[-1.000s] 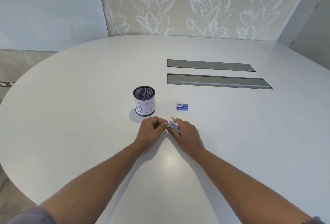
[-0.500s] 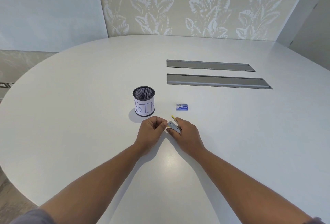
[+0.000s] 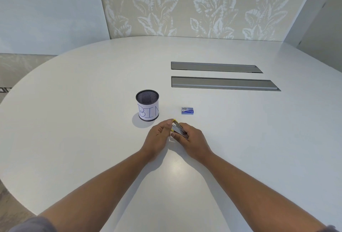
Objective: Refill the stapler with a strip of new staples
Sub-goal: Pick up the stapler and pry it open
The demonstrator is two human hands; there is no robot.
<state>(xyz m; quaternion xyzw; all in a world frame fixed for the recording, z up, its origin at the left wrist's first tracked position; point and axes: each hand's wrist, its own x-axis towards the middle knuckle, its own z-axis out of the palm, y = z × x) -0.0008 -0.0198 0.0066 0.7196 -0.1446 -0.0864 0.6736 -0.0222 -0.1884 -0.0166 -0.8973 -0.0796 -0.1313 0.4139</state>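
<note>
A small stapler (image 3: 178, 129) with a grey metal body and a yellow tip sits between my two hands, low over the white table (image 3: 74, 120). My right hand (image 3: 192, 140) grips its rear part from the right. My left hand (image 3: 158, 135) has its fingers closed on the front yellow end. A small blue staple box (image 3: 187, 110) lies on the table just beyond my hands, to the right. I cannot make out a loose strip of staples; my fingers hide the stapler's inside.
A black mesh cup (image 3: 147, 105) with a paper label reading "BIN" stands just beyond my left hand. Two long grey cable slots (image 3: 222, 83) are set in the table farther back right. The table edge curves round at the left.
My left hand has moved right and forward onto the stapler's yellow front end. The stapler has tilted a little in my right hand. The box and the cup have stayed put.
</note>
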